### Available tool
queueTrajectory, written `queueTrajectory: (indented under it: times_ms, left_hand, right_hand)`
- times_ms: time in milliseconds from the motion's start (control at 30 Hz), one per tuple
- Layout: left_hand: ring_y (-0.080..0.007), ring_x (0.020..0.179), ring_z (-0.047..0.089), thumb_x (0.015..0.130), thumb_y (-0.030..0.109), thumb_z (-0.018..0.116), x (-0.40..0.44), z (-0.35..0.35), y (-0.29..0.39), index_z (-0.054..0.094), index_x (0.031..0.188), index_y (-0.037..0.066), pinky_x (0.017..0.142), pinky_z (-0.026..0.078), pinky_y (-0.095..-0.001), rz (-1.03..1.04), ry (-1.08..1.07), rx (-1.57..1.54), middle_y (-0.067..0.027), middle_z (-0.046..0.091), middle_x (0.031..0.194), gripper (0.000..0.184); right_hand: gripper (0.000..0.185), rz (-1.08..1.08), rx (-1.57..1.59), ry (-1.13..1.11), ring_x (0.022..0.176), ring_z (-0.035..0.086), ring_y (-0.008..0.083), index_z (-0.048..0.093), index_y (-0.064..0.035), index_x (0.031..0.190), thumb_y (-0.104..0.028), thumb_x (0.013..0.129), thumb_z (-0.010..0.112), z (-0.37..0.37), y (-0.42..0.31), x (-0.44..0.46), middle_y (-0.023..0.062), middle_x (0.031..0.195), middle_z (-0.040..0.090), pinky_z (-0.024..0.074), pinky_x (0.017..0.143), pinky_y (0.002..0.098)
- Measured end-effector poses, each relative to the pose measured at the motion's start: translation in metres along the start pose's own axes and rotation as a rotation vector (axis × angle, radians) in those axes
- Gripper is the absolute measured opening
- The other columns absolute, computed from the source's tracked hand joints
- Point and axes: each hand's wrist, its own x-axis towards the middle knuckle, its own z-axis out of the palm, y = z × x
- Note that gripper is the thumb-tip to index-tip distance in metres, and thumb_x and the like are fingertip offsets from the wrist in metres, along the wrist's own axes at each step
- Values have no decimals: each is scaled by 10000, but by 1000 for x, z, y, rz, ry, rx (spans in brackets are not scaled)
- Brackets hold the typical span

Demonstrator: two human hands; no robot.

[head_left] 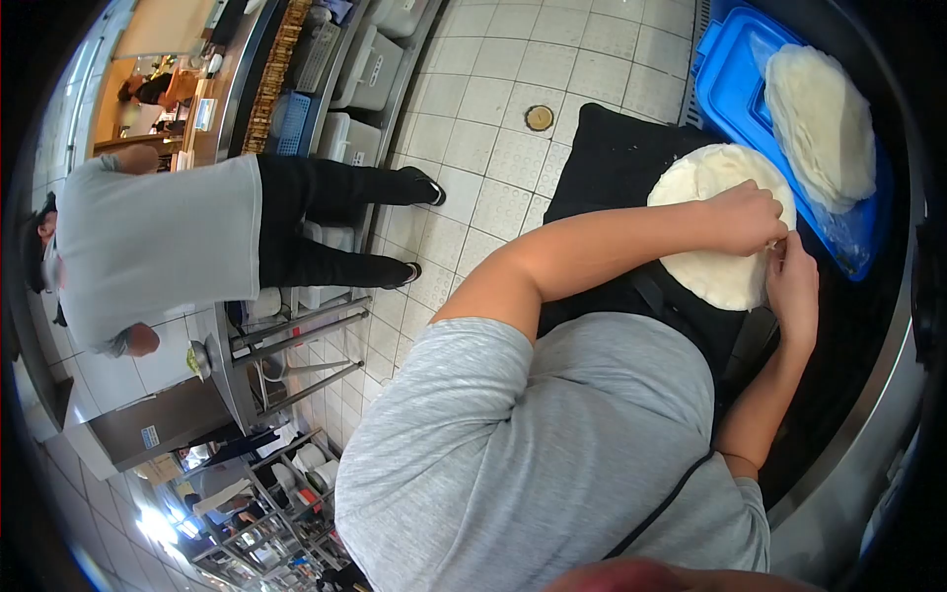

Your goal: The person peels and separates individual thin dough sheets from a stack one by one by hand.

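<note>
A round, pale flat sheet of dough [705, 271] lies over the black cloth of my lap; whether it is one sheet or a stack I cannot tell. My left hand [750, 217] reaches across it, fingers closed in a pinch at its right edge. Close beside it, my right hand [792, 281] pinches the same edge from the other side. The fingertips of both hands nearly meet, and they partly hide the dough between them. To the right, similar pale rounds [819, 123] sit in a clear plastic bag on a blue plastic tray [730, 74].
A person in a grey shirt [163, 232] stands at a steel counter on the left. Grey bins [370, 69] line the shelf under it. A metal rack [266, 513] with dishes is at lower left. The tiled floor [483, 109] has a round drain [539, 117].
</note>
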Motion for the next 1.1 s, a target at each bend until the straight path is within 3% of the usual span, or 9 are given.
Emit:
queueTrajectory:
  times_ms: [233, 400, 467, 533, 667, 767, 867, 967, 1100]
  left_hand:
    - [-433, 843, 736, 919, 161, 669, -5, -2, -9, 696, 1068, 56, 846, 543, -574, 55, -85, -51, -186, 739, 825, 184]
    - [-510, 851, 695, 883, 138, 688, -3, 1, -11, 612, 1129, 17, 791, 526, -608, 63, -123, -105, -232, 718, 832, 285]
    - [-487, 972, 692, 892, 113, 664, -5, -8, -8, 610, 1196, 48, 885, 518, -598, 55, -183, -170, -229, 737, 943, 315]
    - [-472, 979, 685, 883, 115, 639, -5, -9, -13, 608, 1207, 57, 904, 527, -570, 107, -204, -241, -203, 760, 1014, 330]
    - [-438, 971, 667, 860, 154, 674, -1, -30, -2, 599, 1112, 53, 892, 521, -532, 58, -282, -214, -182, 715, 936, 282]
    - [-425, 979, 672, 847, 147, 693, -1, -25, -3, 587, 1080, 60, 889, 520, -515, 48, -243, -206, -177, 695, 920, 269]
    - [-410, 1049, 700, 848, 194, 791, -3, -19, -5, 598, 1138, 63, 943, 547, -481, 83, -161, -209, -168, 734, 1004, 372]
    - [-395, 1103, 712, 839, 212, 859, -1, -12, -6, 615, 1244, 79, 993, 553, -477, 35, -161, -219, -155, 765, 1078, 492]
    - [-382, 1137, 718, 832, 204, 889, 2, -14, -1, 684, 1262, 98, 1018, 556, -480, -116, -204, -281, -148, 780, 1131, 487]
  right_hand:
    - [143, -31, 15, 46, 967, 729, 490, 720, 31, 963, -95, 898, 736, 9, 21, 0, 292, 964, 741, 566, 851, 554]
    - [210, 18, -95, -10, 1007, 740, 511, 756, 29, 1040, -106, 956, 618, 9, 20, -3, 332, 1013, 744, 582, 890, 608]
    - [270, -7, -40, -22, 1016, 715, 512, 687, 5, 1177, -75, 922, 646, 10, 19, -5, 311, 1020, 740, 563, 878, 608]
    - [288, -66, -44, -30, 985, 717, 514, 667, -17, 1220, -63, 938, 628, 11, 16, -8, 310, 980, 739, 563, 876, 616]
    - [186, -72, -22, 56, 950, 721, 511, 680, -4, 1114, -104, 958, 660, 8, 10, -12, 299, 943, 739, 574, 838, 594]
    - [187, -72, 112, 128, 923, 752, 468, 712, 1, 1088, -132, 957, 706, 3, 14, -12, 283, 946, 757, 603, 816, 520]
    - [217, 23, 247, 127, 892, 812, 340, 763, -17, 1139, -164, 983, 733, 2, 22, -10, 221, 990, 812, 623, 807, 428]
    - [228, 130, 331, 63, 834, 793, 285, 765, -4, 1128, -192, 1001, 739, -3, 22, -11, 185, 933, 808, 616, 794, 399]
    - [288, 177, 369, 30, 793, 760, 237, 768, 16, 1149, -229, 998, 763, 5, 33, -14, 148, 880, 786, 607, 794, 367]
